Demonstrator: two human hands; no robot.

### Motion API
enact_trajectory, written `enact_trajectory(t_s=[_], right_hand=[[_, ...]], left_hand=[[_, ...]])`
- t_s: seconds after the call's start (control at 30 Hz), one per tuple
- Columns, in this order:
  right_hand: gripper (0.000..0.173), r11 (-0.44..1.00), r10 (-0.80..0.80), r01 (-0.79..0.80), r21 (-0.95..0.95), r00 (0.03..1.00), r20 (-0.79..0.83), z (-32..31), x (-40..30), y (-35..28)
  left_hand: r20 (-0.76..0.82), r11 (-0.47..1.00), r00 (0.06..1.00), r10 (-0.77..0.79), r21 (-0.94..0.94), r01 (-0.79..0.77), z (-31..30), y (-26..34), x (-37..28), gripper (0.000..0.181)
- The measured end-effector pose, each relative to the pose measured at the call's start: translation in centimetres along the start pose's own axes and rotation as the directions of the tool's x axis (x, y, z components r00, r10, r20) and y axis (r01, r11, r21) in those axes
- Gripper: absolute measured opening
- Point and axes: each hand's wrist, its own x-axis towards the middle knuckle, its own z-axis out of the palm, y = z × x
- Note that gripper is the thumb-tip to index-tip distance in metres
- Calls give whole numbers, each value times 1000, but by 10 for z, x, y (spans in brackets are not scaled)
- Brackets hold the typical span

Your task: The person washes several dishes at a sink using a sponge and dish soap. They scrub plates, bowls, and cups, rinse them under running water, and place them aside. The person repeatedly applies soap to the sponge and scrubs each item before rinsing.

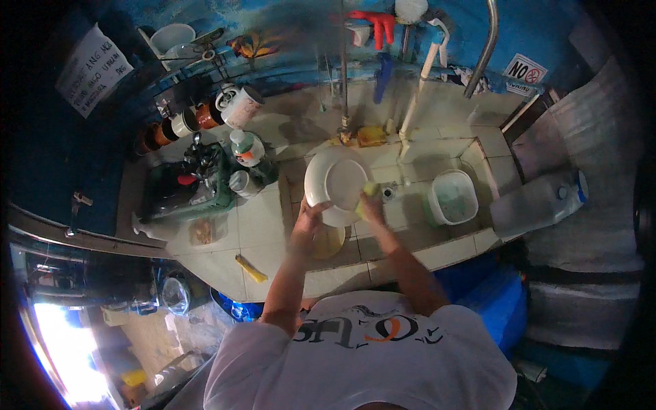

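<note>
Over the tiled sink basin [410,230], my left hand [308,218] grips the lower left rim of a white plate [341,177], which is tilted up. My right hand [373,206] holds a yellow-green sponge [367,197] against the plate's right edge. Beneath my left hand, a yellowish round dish [329,242] lies in the basin, partly covered. The drain [388,192] shows just right of the sponge. Farther right in the basin stands a white square tub [453,198] that seems to hold water.
A green dish rack [220,200] with utensils, a bottle [248,149] and a white cup [244,183] stand left. Mugs [184,124] line the back left. A faucet pipe [344,102] and a yellow sponge [371,137] are behind the basin. A large plastic jug [538,207] lies right.
</note>
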Motion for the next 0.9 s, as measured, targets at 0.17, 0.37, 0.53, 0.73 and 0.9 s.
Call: enact_trajectory(t_s=[0.17,0.37,0.53,0.73,0.9], right_hand=[[55,925,55,-239,294,853,519,-88,31,-44],[50,922,-236,384,-54,667,707,-121,2,-81],[63,794,-25,474,-381,651,759,-137,12,-124],[69,698,-331,588,-409,772,543,-57,-11,-97],[63,603,-522,738,-302,651,551,-25,-4,-58]], left_hand=[[5,998,998,-67,7,67,-4,5,-5,55],[327,668,891,-316,-590,453,-46,-36,7,57],[133,861,915,-382,-310,404,-54,-60,4,44],[60,943,998,7,332,-26,8,-62,17,55],[17,902,997,75,424,-75,55,-49,9,61]])
